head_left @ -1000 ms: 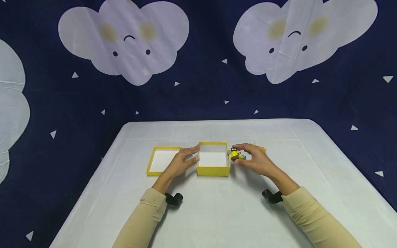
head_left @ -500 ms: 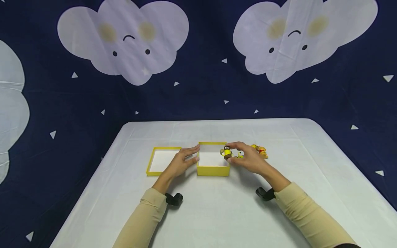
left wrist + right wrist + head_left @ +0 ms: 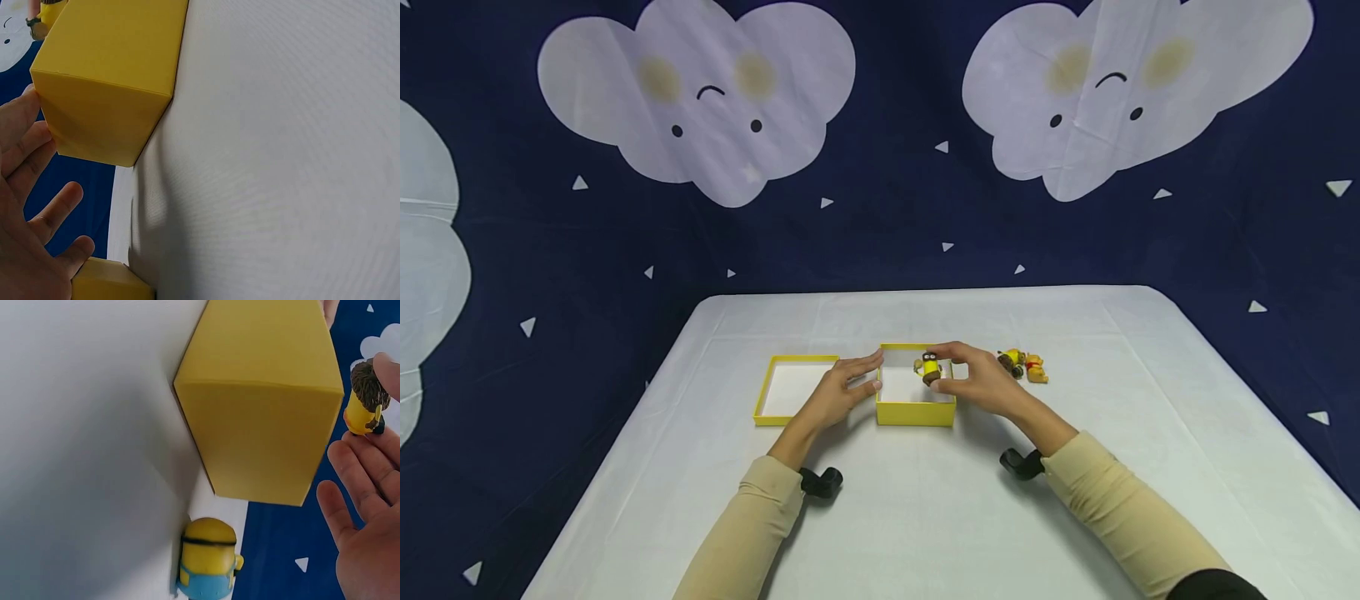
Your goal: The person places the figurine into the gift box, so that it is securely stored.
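Note:
An uncovered yellow box [image 3: 916,415] with a white inside stands on the table. My left hand [image 3: 837,394] is at its left side, fingers extended, fingertips touching the wall. Between thumb and fingers my right hand [image 3: 988,385] pinches a small minion figurine [image 3: 930,368], yellow with a brown lower part, upright above the box opening. In the right wrist view, brown shaggy texture shows on this minion figurine [image 3: 365,397], beside the thumb. Another minion figurine [image 3: 208,559] in blue overalls stands close to the box; my right hand hides it in the head view.
A shallow yellow lid [image 3: 786,385] lies left of the box, partly behind my left hand. Right of my right hand are a yellow and brown figurine [image 3: 1012,362] and an orange bear figurine [image 3: 1037,369] in red. The white-covered table [image 3: 910,517] meets a dark blue cloud-patterned backdrop [image 3: 895,242].
My right hand has carried the minion figurine leftward from beside the box to over its opening, uncovering the figurines at the right. My left hand has stayed at the box.

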Tool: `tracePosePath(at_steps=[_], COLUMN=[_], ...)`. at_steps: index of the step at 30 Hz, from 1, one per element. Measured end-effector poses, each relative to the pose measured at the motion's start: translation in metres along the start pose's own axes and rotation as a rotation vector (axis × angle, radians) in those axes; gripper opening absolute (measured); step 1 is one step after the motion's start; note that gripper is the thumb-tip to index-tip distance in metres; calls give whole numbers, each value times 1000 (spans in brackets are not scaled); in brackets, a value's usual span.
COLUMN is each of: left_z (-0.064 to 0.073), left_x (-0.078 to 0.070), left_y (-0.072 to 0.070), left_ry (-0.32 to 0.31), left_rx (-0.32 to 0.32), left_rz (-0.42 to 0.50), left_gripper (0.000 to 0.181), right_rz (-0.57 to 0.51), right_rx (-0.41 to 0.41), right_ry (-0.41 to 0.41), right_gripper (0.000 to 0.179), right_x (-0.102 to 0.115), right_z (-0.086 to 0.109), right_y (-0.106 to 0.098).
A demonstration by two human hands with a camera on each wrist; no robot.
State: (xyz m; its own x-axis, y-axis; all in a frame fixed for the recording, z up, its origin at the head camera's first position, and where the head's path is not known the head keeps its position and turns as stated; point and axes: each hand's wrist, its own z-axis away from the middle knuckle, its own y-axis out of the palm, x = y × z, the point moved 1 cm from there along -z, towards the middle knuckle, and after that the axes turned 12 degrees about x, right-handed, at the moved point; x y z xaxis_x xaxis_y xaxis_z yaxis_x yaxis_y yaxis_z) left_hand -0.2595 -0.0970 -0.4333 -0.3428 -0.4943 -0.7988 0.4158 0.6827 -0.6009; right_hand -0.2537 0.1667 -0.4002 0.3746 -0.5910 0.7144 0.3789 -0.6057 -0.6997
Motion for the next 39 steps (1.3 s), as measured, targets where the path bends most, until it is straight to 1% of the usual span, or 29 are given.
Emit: tracePosePath(at_steps=[4,9,16,25,33,39], left_z=[0,0,1,0,-1,-1], left_x=[0,-2,-2,0,-1,-1], left_y=[0,0,0,0,1,0], left_ry=[0,7,12,13,-3,13], left_rx=[1,0,-8,5,-1,-10], left_rz=[-3,4,-2,-3,15,4], left_gripper=[48,48,49,48,47,47], right_rz=[-4,13,22,46,70,116], right_rx=[28,40,68,91,99,112], right_ry=[-1,-17,6,-3,32,44], right_gripper=[57,58,57,58,57,56], right_x=[2,3,4,9,12,15], right_z=[-6,-10,-16,-22,-30,-36], right_y=[4,8,12,18,24,27])
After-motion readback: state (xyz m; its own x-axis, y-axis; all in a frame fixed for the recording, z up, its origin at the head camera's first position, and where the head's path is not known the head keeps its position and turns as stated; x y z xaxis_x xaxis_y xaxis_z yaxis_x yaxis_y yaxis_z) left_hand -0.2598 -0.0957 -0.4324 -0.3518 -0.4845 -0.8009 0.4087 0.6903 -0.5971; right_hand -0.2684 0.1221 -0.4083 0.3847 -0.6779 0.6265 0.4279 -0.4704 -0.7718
